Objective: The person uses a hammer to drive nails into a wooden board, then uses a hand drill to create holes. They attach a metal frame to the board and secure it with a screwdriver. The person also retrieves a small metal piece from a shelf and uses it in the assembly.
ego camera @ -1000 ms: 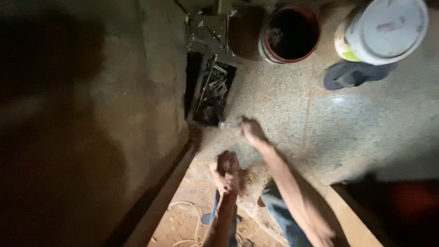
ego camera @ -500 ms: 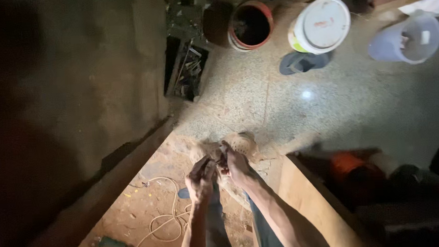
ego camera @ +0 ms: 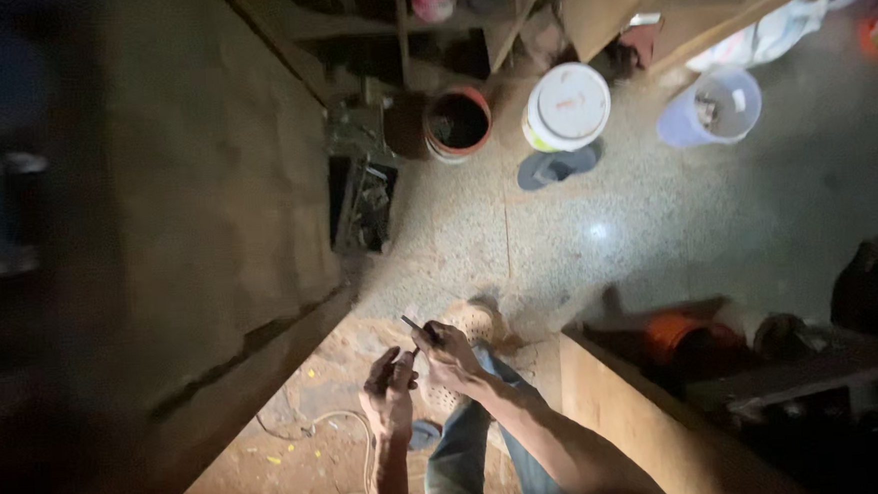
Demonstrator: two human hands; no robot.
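My two hands are close together low in the middle of the head view, above my jeans leg and a perforated sandal [ego camera: 473,323]. My right hand [ego camera: 447,355] pinches a small thin dark tool [ego camera: 415,328] whose tip sticks up to the left. My left hand [ego camera: 388,385] is curled next to it, fingers touching the lower end of the same small item; what it holds is too small to make out. A dark open tool box [ego camera: 360,203] full of metal tools lies on the speckled floor farther away.
A rough concrete wall [ego camera: 207,209] fills the left. Beyond stand a red-rimmed bucket [ego camera: 458,124], a white lidded bucket [ego camera: 565,105], a pale blue tub [ego camera: 717,105] and a blue slipper [ego camera: 553,166]. A wooden board [ego camera: 628,407] runs at right. A pale cord [ego camera: 339,433] lies on orange ground.
The view has tilted so the buckets and tool box sit farther off. My right hand came back from near the tool box and joined my left hand, now holding the thin tool.
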